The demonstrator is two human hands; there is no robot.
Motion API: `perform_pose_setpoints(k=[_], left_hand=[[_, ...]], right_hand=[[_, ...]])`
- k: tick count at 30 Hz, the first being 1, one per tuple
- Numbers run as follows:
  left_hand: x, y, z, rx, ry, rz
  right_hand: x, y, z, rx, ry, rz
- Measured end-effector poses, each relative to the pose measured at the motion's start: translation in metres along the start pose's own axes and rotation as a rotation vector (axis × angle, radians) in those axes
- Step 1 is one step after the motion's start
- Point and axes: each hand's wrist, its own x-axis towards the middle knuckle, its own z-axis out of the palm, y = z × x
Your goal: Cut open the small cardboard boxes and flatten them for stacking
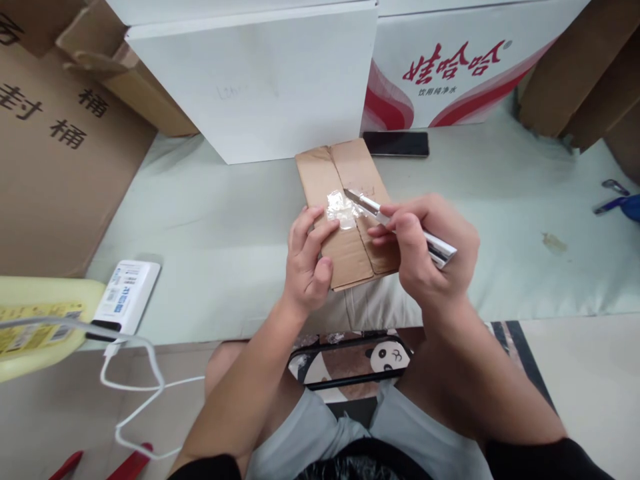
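A small brown cardboard box (320,175) lies near the front edge of the covered surface, with two flaps meeting along a central seam. Clear tape (341,210) crosses the seam at its middle. My left hand (311,257) grips the box's left side, thumb low and fingers resting on the top near the tape. In my right hand (437,247) is a utility knife (373,208), its blade extended. The blade tip is at the seam by the tape's upper edge; whether it has pierced anything I cannot tell. The right fingers are closed around the handle.
Behind the box stand a white carton (260,87) and a red-and-white printed carton (450,73). A dark phone (396,144) lies before them. At left are a large brown carton (50,187), a white power bank (127,293) with a cable (160,373), and a yellow container (45,320).
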Motion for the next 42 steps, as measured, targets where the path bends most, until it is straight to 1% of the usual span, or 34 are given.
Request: perform_pose_setpoints(k=[7,9,12,15,17,18,20,22,24,26,28,30,32,33,35,37,38,40,42], left_hand=[[0.001,0.001,0.001,-0.017,0.026,0.031],[0.002,0.000,0.001,-0.003,0.026,0.029],[0.003,-0.002,-0.001,0.021,0.017,0.015],[0.005,-0.005,-0.006,0.020,0.017,-0.026],[0.008,-0.006,-0.011,-0.013,0.022,-0.086],[0.010,-0.006,-0.014,-0.045,0.024,-0.120],[0.014,-0.007,-0.022,-0.138,0.029,-0.206],[0.017,-0.009,-0.031,-0.242,0.051,-0.309],[0.018,-0.014,-0.038,-0.301,0.072,-0.421],[0.016,-0.021,-0.043,-0.303,0.045,-0.512],[0.012,-0.027,-0.044,-0.287,0.002,-0.552],[0.008,-0.030,-0.044,-0.276,0.002,-0.517],[0.007,-0.027,-0.043,-0.247,0.025,-0.420],[0.008,-0.022,-0.043,-0.220,0.026,-0.349],[0.011,-0.009,-0.041,-0.142,-0.007,-0.156],[0.016,0.009,-0.038,-0.031,-0.067,0.049],[0.017,0.018,-0.035,0.032,-0.103,0.110],[0.020,0.032,-0.030,0.147,-0.137,0.141],[0.021,0.039,-0.028,0.204,-0.130,0.105]], right_hand=[[-0.010,-0.001,0.002,0.106,0.064,0.134],[-0.012,-0.002,-0.001,0.165,0.077,0.142],[-0.012,-0.006,-0.007,0.241,0.146,0.047],[-0.009,-0.006,-0.012,0.254,0.322,-0.066],[-0.006,0.000,-0.012,0.250,0.430,-0.129],[-0.005,0.005,-0.011,0.244,0.458,-0.157],[-0.003,0.017,-0.009,0.249,0.452,-0.172],[-0.003,0.028,-0.008,0.306,0.433,-0.119],[-0.004,0.038,-0.012,0.391,0.432,-0.026],[-0.006,0.047,-0.018,0.430,0.426,0.092],[-0.007,0.057,-0.022,0.424,0.412,0.195],[-0.008,0.069,-0.023,0.387,0.413,0.242],[-0.010,0.083,-0.020,0.291,0.377,0.270],[-0.011,0.089,-0.018,0.218,0.338,0.298],[-0.014,0.100,-0.012,0.093,0.233,0.402],[-0.016,0.105,-0.007,0.038,0.117,0.527],[-0.016,0.106,-0.005,0.027,0.059,0.570],[-0.016,0.105,-0.002,0.000,-0.041,0.600],[-0.015,0.101,0.000,-0.021,-0.070,0.589]])
